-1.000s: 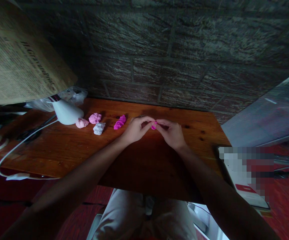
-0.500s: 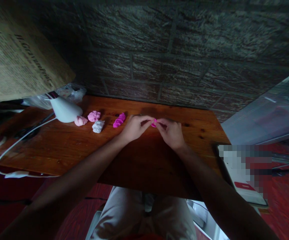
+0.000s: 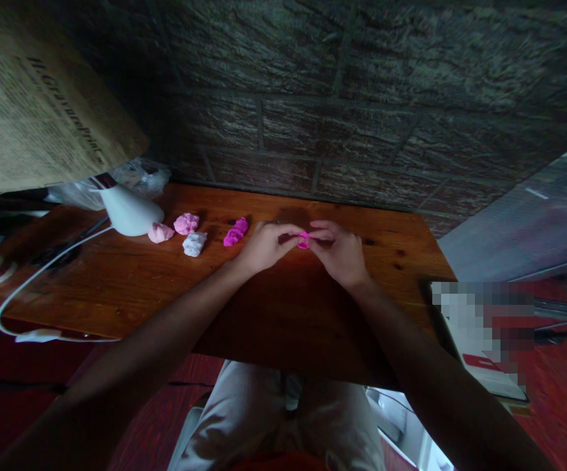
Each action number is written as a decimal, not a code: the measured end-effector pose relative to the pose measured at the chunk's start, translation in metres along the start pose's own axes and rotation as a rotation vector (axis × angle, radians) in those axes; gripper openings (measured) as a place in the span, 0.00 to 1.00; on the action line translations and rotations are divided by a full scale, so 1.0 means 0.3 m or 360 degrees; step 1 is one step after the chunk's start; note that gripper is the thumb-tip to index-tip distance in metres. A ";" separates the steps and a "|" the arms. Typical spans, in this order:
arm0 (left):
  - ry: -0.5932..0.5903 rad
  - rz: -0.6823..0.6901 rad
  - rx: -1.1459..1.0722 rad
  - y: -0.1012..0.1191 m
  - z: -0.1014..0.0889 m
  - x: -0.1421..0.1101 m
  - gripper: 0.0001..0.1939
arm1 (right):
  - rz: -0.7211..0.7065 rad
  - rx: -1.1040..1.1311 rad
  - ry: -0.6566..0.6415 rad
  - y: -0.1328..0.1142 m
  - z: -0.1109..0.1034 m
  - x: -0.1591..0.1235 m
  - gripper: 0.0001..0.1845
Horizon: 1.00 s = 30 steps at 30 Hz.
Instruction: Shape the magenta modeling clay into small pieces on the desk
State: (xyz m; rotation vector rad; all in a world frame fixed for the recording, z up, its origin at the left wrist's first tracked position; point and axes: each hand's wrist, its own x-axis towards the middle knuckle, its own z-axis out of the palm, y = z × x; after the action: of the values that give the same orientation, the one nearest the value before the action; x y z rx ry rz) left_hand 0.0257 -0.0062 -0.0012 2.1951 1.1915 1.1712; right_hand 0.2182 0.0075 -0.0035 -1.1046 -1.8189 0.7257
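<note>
Between both sets of fingertips is a small bright pink piece that looks like modelling clay. My left hand pinches it from the left with thumb and forefinger. From the other side, my right hand grips it, with an upper finger lifted a little apart from the thumb. Left of my left hand lies a longer magenta lump with a creased surface. Farther left sit a pink lump, a paler pink lump and a white lump, close together on the table.
A lamp with a white base and a newsprint-patterned shade stands on the wooden table at left. Its white cord loops over the front edge. A plastic bag lies behind it. A stone-patterned wall borders the back.
My right hand's fingers have spread slightly, an upper finger rising off the pink piece. Both hands stay in nearly the same place. The view has shifted slightly.
</note>
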 end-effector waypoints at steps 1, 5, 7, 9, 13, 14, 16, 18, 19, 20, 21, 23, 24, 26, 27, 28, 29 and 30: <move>0.0002 0.0003 0.0021 -0.002 -0.002 0.000 0.07 | -0.0002 0.0027 -0.0013 0.002 0.001 0.001 0.17; 0.0015 0.0002 0.0058 -0.004 -0.003 -0.001 0.07 | 0.0015 0.0138 -0.0024 0.013 0.005 0.004 0.20; 0.0030 0.0004 0.0061 -0.002 -0.002 -0.003 0.08 | 0.0049 0.0167 0.0001 0.018 0.006 0.006 0.19; 0.0047 0.0023 0.0089 -0.002 -0.001 -0.004 0.08 | 0.0088 0.0195 0.0032 0.022 0.006 0.007 0.20; 0.0038 0.0110 0.0138 -0.010 -0.001 -0.004 0.07 | 0.0130 0.0262 0.0084 0.028 0.010 0.007 0.23; 0.0028 0.0129 0.0141 -0.014 -0.001 -0.003 0.07 | 0.0127 0.0270 0.0091 0.028 0.011 0.006 0.23; -0.0001 0.0156 0.0153 -0.020 0.000 -0.001 0.07 | 0.0115 0.0266 0.0088 0.027 0.014 0.004 0.22; -0.0039 0.0178 0.0187 -0.023 -0.001 0.001 0.08 | 0.0113 0.0252 0.0072 0.026 0.015 0.002 0.22; -0.0059 0.0189 0.0213 -0.023 -0.002 0.002 0.08 | 0.0116 0.0248 0.0062 0.025 0.016 0.002 0.22; -0.0076 0.0197 0.0239 -0.023 -0.003 0.002 0.09 | 0.0119 0.0249 0.0053 0.023 0.016 0.001 0.22; -0.0094 0.0201 0.0265 -0.022 -0.004 0.003 0.10 | 0.0117 0.0253 0.0044 0.022 0.015 0.000 0.21; -0.0115 0.0196 0.0297 -0.021 -0.007 0.003 0.10 | 0.0095 0.0256 0.0032 0.020 0.014 0.000 0.20; -0.0114 0.0190 0.0302 -0.020 -0.008 0.003 0.10 | 0.0081 0.0254 0.0029 0.019 0.013 0.001 0.20; -0.0097 0.0177 0.0294 -0.020 -0.009 0.003 0.09 | 0.0064 0.0246 0.0035 0.016 0.010 0.003 0.19; -0.0088 0.0173 0.0284 -0.020 -0.009 0.003 0.09 | 0.0067 0.0243 0.0041 0.016 0.009 0.004 0.19; -0.0079 0.0170 0.0271 -0.021 -0.008 0.002 0.09 | 0.0076 0.0242 0.0048 0.016 0.009 0.005 0.19; -0.0077 0.0170 0.0257 -0.021 -0.007 0.002 0.10 | 0.0088 0.0240 0.0053 0.016 0.009 0.005 0.19; -0.0079 0.0169 0.0243 -0.022 -0.005 0.001 0.10 | 0.0098 0.0236 0.0054 0.016 0.009 0.005 0.19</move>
State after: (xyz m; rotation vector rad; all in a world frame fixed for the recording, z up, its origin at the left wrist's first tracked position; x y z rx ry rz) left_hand 0.0212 -0.0023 -0.0043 2.4126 1.1927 1.0921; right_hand 0.2172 0.0108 -0.0081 -1.0724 -1.6804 0.8586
